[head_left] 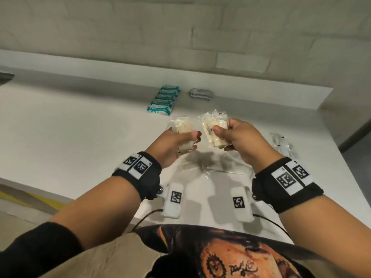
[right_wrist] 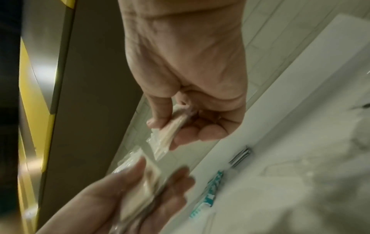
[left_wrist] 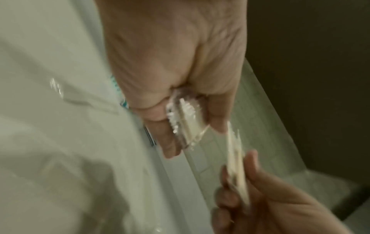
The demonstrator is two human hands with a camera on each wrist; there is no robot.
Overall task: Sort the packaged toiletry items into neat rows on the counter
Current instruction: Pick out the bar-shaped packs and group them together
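Note:
Both hands are raised above the white counter (head_left: pixel 80 127), side by side. My left hand (head_left: pixel 192 140) pinches a small stack of clear packets with cream contents (head_left: pixel 180 127). In the left wrist view that stack (left_wrist: pixel 186 120) sits between thumb and fingers, with white bristles showing inside. My right hand (head_left: pixel 220 137) grips a second bunch of similar clear packets (head_left: pixel 212 125), seen edge-on in the right wrist view (right_wrist: pixel 170 131). A row of teal-and-white packets (head_left: pixel 163 100) lies near the back wall, with a grey packet stack (head_left: pixel 201 93) to its right.
Loose clear packets, one holding a comb (head_left: pixel 188 167), lie on the counter under my hands. More clear packets (head_left: pixel 283 143) lie near the right edge. Two white marker blocks (head_left: pixel 173 199) (head_left: pixel 241 203) with cables sit at the front edge.

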